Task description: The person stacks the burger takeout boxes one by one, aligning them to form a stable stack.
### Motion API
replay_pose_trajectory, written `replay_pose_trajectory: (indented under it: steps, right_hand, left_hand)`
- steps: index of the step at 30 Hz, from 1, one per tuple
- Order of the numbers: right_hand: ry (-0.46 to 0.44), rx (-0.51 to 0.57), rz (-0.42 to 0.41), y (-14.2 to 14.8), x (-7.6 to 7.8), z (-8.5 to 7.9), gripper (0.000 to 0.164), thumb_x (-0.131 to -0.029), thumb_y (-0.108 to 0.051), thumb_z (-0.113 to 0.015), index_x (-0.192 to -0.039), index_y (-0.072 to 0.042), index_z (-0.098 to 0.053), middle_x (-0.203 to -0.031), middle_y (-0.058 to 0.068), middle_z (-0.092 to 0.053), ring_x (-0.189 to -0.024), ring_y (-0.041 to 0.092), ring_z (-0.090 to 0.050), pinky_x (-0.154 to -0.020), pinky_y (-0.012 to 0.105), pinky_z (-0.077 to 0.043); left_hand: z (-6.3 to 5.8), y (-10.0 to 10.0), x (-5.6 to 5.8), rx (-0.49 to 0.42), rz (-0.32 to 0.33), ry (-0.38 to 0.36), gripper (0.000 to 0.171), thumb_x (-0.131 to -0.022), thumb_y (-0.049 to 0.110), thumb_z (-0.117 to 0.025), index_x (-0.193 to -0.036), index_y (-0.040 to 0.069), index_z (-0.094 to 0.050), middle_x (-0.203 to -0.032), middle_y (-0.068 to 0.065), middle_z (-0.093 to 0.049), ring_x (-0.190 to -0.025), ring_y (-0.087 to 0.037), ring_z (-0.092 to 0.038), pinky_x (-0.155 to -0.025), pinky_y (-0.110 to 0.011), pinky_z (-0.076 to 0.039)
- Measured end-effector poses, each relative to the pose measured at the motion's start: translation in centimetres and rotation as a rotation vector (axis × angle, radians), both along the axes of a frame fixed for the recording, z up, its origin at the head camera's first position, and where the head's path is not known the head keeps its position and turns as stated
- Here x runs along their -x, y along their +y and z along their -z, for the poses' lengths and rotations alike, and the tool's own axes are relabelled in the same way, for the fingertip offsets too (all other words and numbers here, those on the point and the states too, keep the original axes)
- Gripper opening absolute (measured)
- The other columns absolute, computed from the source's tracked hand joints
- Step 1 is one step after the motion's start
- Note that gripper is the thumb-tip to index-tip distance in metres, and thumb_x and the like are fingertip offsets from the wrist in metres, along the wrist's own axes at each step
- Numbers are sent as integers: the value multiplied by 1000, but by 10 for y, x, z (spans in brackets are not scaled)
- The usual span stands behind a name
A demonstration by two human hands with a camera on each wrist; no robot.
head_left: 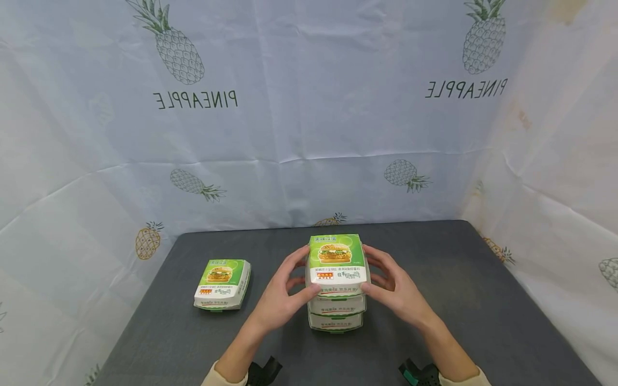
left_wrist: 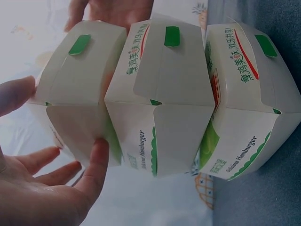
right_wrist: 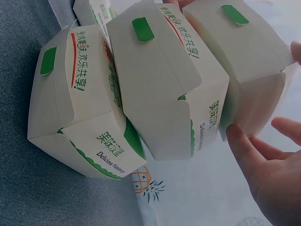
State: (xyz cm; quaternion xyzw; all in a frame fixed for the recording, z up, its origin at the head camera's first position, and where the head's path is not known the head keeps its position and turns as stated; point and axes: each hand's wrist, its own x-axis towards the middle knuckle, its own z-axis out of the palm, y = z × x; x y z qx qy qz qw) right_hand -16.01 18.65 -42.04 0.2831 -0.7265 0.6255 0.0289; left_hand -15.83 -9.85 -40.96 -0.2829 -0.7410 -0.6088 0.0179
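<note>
Three burger boxes stand stacked in the middle of the table. The top burger box (head_left: pixel 336 262) has a green and white lid with a burger picture. My left hand (head_left: pixel 286 292) holds its left side, thumb at the front corner and fingers along the side. On the opposite side my right hand (head_left: pixel 396 284) holds it the same way. Beneath it are the middle box (left_wrist: pixel 181 70) and the bottom box (right_wrist: pixel 84 108), their white fronts with green tabs showing in both wrist views. The back of the stack is hidden in the head view.
Another burger box (head_left: pixel 222 284) of the same kind lies flat on the dark table (head_left: pixel 415 252), left of the stack. A white cloth (head_left: pixel 299 118) with pineapple prints hangs behind the table and along both sides.
</note>
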Motion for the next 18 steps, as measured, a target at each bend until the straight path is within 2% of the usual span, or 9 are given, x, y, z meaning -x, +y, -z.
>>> replay_pose_trajectory:
  steps: [11, 18]
  right_hand:
    - [-15, -9, 24, 0, -1, -1, 68, -97, -1, -64, -158, -7, -33, -159, 14, -30, -138, 7, -39, -104, 21, -44]
    - [-10, -5, 29, 1, -2, 0, 68, -97, -1, -64, -158, -7, -34, -159, 15, -31, -138, 7, -39, -104, 22, -44]
  left_hand:
    - [3, -3, 1, 12, -13, -5, 71, -98, 13, -70, -159, 14, -34, -161, -10, -30, -139, -32, -38, -102, -45, -49]
    - [0, -5, 0, 33, -35, -29, 66, -98, 16, -70, -157, 19, -39, -155, -4, -40, -137, -27, -42, -103, -40, -49]
